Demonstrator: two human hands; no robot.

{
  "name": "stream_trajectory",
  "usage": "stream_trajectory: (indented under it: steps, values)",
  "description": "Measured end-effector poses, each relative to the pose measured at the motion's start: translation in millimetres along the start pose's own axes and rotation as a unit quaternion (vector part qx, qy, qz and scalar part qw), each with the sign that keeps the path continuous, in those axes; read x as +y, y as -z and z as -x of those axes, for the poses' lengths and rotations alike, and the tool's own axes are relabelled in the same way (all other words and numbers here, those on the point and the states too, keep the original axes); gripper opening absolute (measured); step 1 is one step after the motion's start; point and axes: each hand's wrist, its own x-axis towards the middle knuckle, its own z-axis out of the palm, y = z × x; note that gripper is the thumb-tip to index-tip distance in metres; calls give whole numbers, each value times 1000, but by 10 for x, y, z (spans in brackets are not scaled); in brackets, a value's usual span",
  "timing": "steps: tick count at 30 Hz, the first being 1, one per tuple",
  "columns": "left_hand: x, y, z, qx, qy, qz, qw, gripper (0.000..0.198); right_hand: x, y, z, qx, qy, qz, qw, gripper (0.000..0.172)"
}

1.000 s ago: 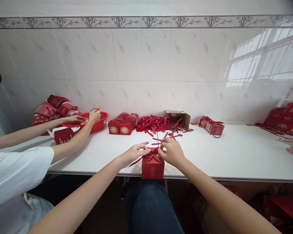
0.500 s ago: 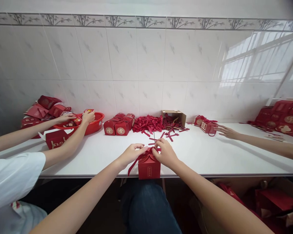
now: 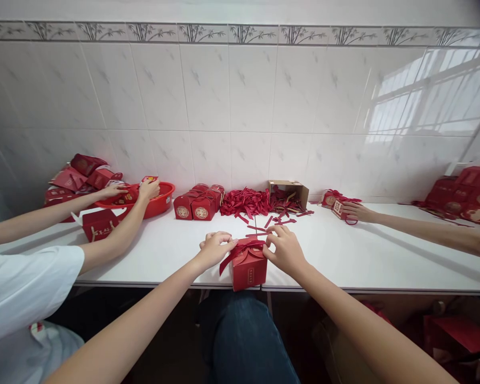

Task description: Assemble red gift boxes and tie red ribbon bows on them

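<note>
A small red gift box (image 3: 248, 268) stands tilted at the near edge of the white table (image 3: 344, 256), right in front of me. A red ribbon (image 3: 240, 248) lies across its top. My left hand (image 3: 213, 248) pinches the ribbon at the box's left side, fingers closed. My right hand (image 3: 285, 248) holds the ribbon's other end at the box's right top, fingers curled.
A heap of red ribbons (image 3: 245, 202) and a small cardboard box (image 3: 290, 192) lie by the wall, with closed red boxes (image 3: 196, 205) to their left. A person on my left reaches into a red basin (image 3: 160, 198). Another person's hand (image 3: 358, 212) rests on a red box at right.
The box has turned and tilted and my hands have drawn apart along the ribbon. The hand at right has come in and taken hold of a red box by the wall.
</note>
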Motion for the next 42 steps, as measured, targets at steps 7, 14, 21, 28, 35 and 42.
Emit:
stream_trajectory:
  steps: [7, 14, 21, 28, 35, 42]
  values:
    - [-14, 55, 68, 18, -36, -81, 996, 35, 7, 71, -16, -7, 9, 24, 1000, 12]
    - [-66, 98, 136, 26, -95, -177, 979, 38, 8, 105, -5, -22, 22, 19, 999, 13]
    - [-166, 33, 156, 2, -115, 12, 993, 28, 142, 51, 74, -83, -26, -238, 967, 15]
    - [-245, -112, 142, -47, -95, 169, 980, 29, 276, -245, 386, -206, -90, -444, 867, 83]
    - [-112, -157, 200, -61, -101, 232, 965, 29, 153, -224, 380, -228, -122, -524, 812, 79]
    - [-320, -127, 322, -111, -86, 191, 971, 25, 1005, 245, 608, -227, -187, -434, 851, 72]
